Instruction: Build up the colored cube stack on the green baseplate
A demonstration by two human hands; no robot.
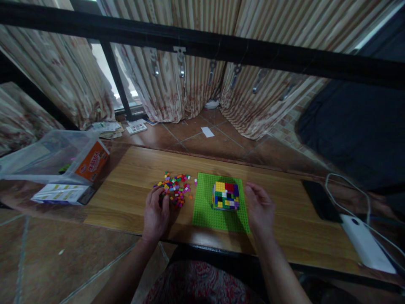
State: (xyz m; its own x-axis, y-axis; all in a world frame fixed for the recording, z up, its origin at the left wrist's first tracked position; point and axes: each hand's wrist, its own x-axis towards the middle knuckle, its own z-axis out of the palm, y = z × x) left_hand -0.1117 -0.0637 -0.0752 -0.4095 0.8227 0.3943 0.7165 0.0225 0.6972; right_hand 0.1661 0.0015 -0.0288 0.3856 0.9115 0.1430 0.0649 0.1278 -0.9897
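A green baseplate lies on the low wooden table. A multicoloured block build stands on its upper right part. To its left is a scattered pile of small coloured bricks. My left hand rests at the near edge of that pile, fingers curled and touching the bricks; what they pinch is hidden. My right hand hovers just right of the baseplate, fingers loosely spread, holding nothing.
A clear plastic box with an orange carton and a white carton sit at the table's left end. A black phone, a white power bank and a cable lie at the right.
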